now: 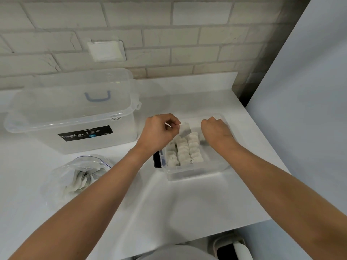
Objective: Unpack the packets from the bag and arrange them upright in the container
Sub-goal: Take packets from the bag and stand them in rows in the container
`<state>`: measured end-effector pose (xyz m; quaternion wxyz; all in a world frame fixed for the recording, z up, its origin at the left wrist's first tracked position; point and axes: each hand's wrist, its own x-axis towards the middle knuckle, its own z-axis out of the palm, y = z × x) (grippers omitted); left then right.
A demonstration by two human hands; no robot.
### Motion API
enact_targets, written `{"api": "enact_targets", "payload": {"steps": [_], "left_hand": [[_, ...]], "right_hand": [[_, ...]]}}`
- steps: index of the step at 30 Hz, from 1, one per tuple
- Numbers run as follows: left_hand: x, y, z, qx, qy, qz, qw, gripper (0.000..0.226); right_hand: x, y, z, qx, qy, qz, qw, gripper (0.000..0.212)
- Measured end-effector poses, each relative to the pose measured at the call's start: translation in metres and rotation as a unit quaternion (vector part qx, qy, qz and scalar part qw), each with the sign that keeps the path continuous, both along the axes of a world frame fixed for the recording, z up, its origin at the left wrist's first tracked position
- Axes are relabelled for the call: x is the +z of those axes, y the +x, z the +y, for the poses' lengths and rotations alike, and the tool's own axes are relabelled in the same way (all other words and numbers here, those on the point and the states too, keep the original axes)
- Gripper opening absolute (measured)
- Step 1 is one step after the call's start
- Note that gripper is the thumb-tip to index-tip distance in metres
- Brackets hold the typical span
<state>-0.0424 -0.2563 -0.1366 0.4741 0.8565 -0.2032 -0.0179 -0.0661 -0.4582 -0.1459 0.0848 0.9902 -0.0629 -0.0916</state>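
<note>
Head view: our left hand (161, 132) pinches one packet (185, 130) just above the far end of the rows of packets (185, 151) standing in the container (195, 174). Our right hand (216, 132) dips into its far right corner with the fingers hidden, so we cannot tell what it grips. Best, we judge, to lower the packet vertically into the far gap while the right hand braces its neighbours; the bag (62, 177) holds more.
</note>
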Motion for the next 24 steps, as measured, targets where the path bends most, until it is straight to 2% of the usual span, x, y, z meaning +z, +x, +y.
{"api": "enact_targets", "payload": {"steps": [11,13,15,18,20,24], "left_hand": [[0.0,0.0,-0.023,-0.04,0.078,-0.013,0.996,0.009],[-0.001,0.0,-0.028,-0.051,0.093,-0.02,0.994,0.01],[0.0,0.0,-0.038,-0.062,0.104,-0.028,0.992,0.011],[-0.002,0.003,-0.06,-0.088,0.13,-0.032,0.987,0.013],[-0.009,0.006,-0.078,-0.104,0.15,-0.023,0.983,0.013],[-0.02,0.007,-0.106,-0.095,0.223,0.011,0.97,0.015]], "right_hand": [[0.007,-0.005,-0.002,0.015,0.012,-0.021,1.0,0.033],[0.015,-0.007,-0.008,0.001,0.033,-0.062,0.998,0.023],[0.025,-0.011,-0.022,-0.02,0.062,-0.149,0.987,0.01],[0.031,-0.023,-0.042,-0.062,0.094,-0.253,0.961,0.023],[0.026,-0.029,-0.051,-0.097,0.12,-0.239,0.959,0.033],[0.008,-0.036,-0.059,-0.127,0.197,-0.21,0.949,0.038]]}}
